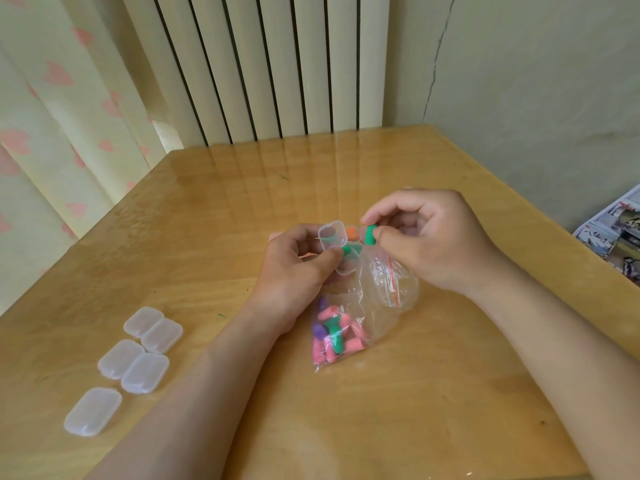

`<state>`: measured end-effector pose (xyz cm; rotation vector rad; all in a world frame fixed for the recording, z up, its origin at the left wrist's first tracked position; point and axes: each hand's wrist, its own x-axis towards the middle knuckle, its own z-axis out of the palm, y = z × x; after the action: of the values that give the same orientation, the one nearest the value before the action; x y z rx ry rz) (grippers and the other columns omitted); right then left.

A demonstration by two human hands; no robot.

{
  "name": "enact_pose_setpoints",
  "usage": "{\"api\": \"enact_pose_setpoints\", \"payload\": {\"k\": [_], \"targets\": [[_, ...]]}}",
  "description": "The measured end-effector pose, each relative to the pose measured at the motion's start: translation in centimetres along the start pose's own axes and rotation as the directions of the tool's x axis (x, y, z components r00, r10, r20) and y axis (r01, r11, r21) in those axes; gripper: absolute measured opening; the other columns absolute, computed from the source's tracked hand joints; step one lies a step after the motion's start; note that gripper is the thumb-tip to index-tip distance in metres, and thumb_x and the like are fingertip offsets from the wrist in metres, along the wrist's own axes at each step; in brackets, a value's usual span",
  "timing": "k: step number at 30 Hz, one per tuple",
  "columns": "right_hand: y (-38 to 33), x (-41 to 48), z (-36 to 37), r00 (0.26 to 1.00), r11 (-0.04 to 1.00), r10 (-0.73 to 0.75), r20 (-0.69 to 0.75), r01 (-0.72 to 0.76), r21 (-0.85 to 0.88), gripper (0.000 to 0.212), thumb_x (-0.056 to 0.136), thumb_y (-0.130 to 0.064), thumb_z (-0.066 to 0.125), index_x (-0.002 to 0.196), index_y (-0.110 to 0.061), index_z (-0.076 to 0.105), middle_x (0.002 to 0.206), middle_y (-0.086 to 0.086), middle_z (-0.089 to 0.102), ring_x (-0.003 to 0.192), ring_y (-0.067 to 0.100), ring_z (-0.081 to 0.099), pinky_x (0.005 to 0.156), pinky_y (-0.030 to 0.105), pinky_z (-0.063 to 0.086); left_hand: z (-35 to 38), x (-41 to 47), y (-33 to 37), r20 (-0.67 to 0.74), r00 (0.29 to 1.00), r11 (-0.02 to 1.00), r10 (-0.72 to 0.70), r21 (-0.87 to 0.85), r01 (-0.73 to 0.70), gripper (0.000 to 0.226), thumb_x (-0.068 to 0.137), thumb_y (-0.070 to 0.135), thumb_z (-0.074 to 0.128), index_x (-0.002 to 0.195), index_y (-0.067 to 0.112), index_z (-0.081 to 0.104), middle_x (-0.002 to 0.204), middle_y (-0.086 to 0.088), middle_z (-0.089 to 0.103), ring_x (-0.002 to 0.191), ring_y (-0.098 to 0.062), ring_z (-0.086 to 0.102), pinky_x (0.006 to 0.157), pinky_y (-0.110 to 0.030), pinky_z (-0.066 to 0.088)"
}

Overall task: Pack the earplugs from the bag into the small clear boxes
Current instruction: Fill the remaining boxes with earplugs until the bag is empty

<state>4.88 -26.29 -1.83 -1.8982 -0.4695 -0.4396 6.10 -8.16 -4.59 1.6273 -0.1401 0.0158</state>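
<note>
Right hand (433, 240), above the far end of the bag (381, 299), pinches a green earplug (370, 236) between thumb and forefinger; the other fingers are curled loosely, holding nothing. The plug's long axis stands near upright, tilted a little, lower end toward the bag mouth. Left hand (298, 263), just left of the bag's far end, grips the open box (334, 237) with its lid swung up and away. A second green earplug (346, 251) already lies in the base under the left thumb. The relation that matters: the held plug sits just right of the box, near but apart, with the free room in the base down and left of it. Judgement: the right hand is the nearer and does the placing, and the plug likely needs laying over to lie beside its mate. The bag rests on the bench (242, 202), with the remaining earplugs (332, 336), pink, green and purple, bunched at its near end. Five closed boxes (145, 372) lie well left of the bag. An orange thing (351, 233) shows beyond the box; what it is, cannot tell.
</note>
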Motion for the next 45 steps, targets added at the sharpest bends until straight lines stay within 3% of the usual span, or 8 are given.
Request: {"api": "enact_pose_setpoints", "payload": {"k": [4,12,15,18,23,32,36,45], "targets": [[0.4,-0.1,0.5,1.000,0.994,0.010,0.020,-0.007,-0.107,0.025,0.083,0.006,0.068,0.087,-0.017,0.077,0.086,-0.003,0.068,0.074,0.012,0.066,0.068,0.030,0.056,-0.1,0.1,-0.1,0.002,1.000,0.997,0.015,-0.077,-0.015,0.017,0.089,-0.002,0.068,0.106,0.001,0.068,0.105,-0.033,0.064,0.076,-0.023,0.072,0.063,-0.025,0.058],[0.6,-0.2,0.6,1.000,0.983,-0.001,0.007,0.002,-0.184,0.023,0.085,0.001,0.071,0.088,-0.020,0.079,0.087,-0.008,0.067,0.072,0.014,0.067,0.065,0.020,0.052,-0.3,0.1,-0.2,0.026,0.999,0.986,0.028,-0.167,-0.023,0.021,0.089,0.002,0.070,0.109,0.005,0.069,0.110,-0.039,0.059,0.090,-0.038,0.072,0.071,-0.030,0.060],[0.6,-0.4,0.9,0.999,0.978,-0.017,0.044,0.026,-0.206,0.024,0.087,0.001,0.069,0.092,-0.019,0.080,0.090,-0.006,0.066,0.064,0.010,0.062,0.058,0.017,0.046,-0.3,0.1,-0.3,0.039,0.999,0.982,0.022,-0.190,-0.015,0.025,0.089,0.003,0.069,0.114,0.005,0.067,0.110,-0.038,0.061,0.084,-0.032,0.074,0.072,-0.030,0.060],[0.8,-0.5,1.2,0.996,0.969,-0.059,0.073,0.075,-0.234,0.029,0.085,0.005,0.068,0.097,-0.019,0.080,0.091,-0.004,0.067,0.074,0.018,0.066,0.062,0.025,0.053,-0.4,0.2,-0.4,0.059,0.998,0.979,0.021,-0.204,-0.009,0.027,0.090,0.003,0.068,0.117,0.004,0.065,0.109,-0.037,0.063,0.085,-0.031,0.075,0.074,-0.031,0.060],[0.7,-0.6,1.3,0.996,0.978,-0.021,0.087,0.039,-0.206,0.032,0.084,0.006,0.070,0.104,-0.019,0.075,0.089,-0.010,0.067,0.080,0.003,0.065,0.067,0.011,0.050,-0.5,0.3,-0.5,0.086,0.996,0.974,0.017,-0.228,0.003,0.030,0.089,0.006,0.069,0.119,0.004,0.065,0.110,-0.036,0.064,0.090,-0.034,0.074,0.077,-0.034,0.061],[0.6,-0.5,1.4,0.998,0.996,0.021,0.057,-0.016,-0.091,0.024,0.089,0.001,0.069,0.103,-0.019,0.073,0.094,-0.009,0.076,0.090,0.000,0.071,0.076,0.010,0.051,-0.6,0.6,-0.4,0.073,0.997,0.942,0.003,-0.336,0.022,0.036,0.080,0.013,0.073,0.114,0.007,0.069,0.105,-0.031,0.069,0.089,-0.031,0.073,0.075,-0.032,0.061],[0.5,-0.3,1.2,0.998,0.997,0.059,0.008,-0.058,-0.046,0.032,0.088,-0.001,0.070,0.101,-0.031,0.069,0.104,-0.009,0.072,0.087,0.009,0.072,0.072,0.023,0.056,-0.8,0.9,-0.4,0.047,0.999,0.906,-0.022,-0.421,0.040,0.029,0.088,0.000,0.066,0.117,0.003,0.066,0.095,-0.022,0.072,0.086,-0.030,0.073,0.079,-0.035,0.062],[1.4,-0.3,0.9,0.983,0.986,0.157,0.097,-0.151,-0.072,0.052,0.085,-0.010,0.077,0.127,-0.037,0.061,0.113,-0.011,0.065,0.082,0.017,0.075,0.066,0.027,0.052,-1.0,0.7,-0.1,0.154,0.988,0.881,-0.013,-0.465,0.084,0.037,0.076,0.007,0.071,0.113,0.005,0.069,0.098,-0.018,0.074,0.088,-0.027,0.073,0.081,-0.030,0.061]]}}
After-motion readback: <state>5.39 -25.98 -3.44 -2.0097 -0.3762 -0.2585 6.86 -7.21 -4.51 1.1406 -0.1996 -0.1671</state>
